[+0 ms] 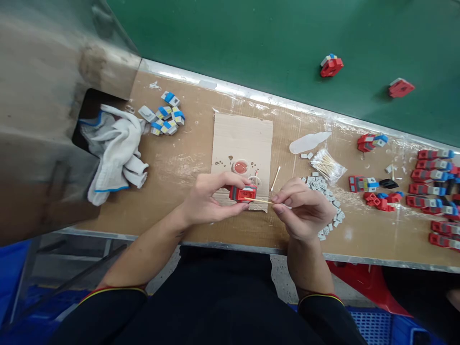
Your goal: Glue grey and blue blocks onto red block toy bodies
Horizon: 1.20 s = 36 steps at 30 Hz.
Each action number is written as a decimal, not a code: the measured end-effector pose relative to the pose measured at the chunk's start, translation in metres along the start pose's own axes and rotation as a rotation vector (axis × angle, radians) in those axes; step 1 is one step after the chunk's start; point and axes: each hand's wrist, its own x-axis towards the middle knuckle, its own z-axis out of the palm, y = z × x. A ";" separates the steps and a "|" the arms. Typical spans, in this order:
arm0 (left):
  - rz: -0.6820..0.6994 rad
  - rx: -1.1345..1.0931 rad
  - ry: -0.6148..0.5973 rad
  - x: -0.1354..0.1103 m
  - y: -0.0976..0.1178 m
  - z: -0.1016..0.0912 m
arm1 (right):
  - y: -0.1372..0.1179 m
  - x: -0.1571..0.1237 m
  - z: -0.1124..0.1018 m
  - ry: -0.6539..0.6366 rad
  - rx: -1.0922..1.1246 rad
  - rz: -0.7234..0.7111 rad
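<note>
My left hand (212,199) is closed around a small red and grey plastic part (243,193), holding it just above a piece of cardboard (241,136). My right hand (305,211) pinches a thin wooden swab stick (258,201), whose tip touches the red part. A small cap of red liquid (240,167) sits on the cardboard just behind the part. Another swab (275,178) lies beside the cardboard.
Several grey pieces (328,199) and a bag of swabs (327,165) lie right of my hands. Red assembled parts (434,191) fill the far right. Blue-and-white parts (166,119) and a white cloth (115,153) are at left. A green belt (287,48) carries two red parts.
</note>
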 end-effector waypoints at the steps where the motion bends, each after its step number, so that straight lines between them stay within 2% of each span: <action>1: -0.001 -0.001 0.002 0.000 0.000 0.000 | 0.000 0.000 0.000 -0.004 0.004 0.001; 36: 0.019 0.012 0.006 0.000 0.000 0.000 | -0.001 0.002 0.001 -0.028 -0.030 -0.019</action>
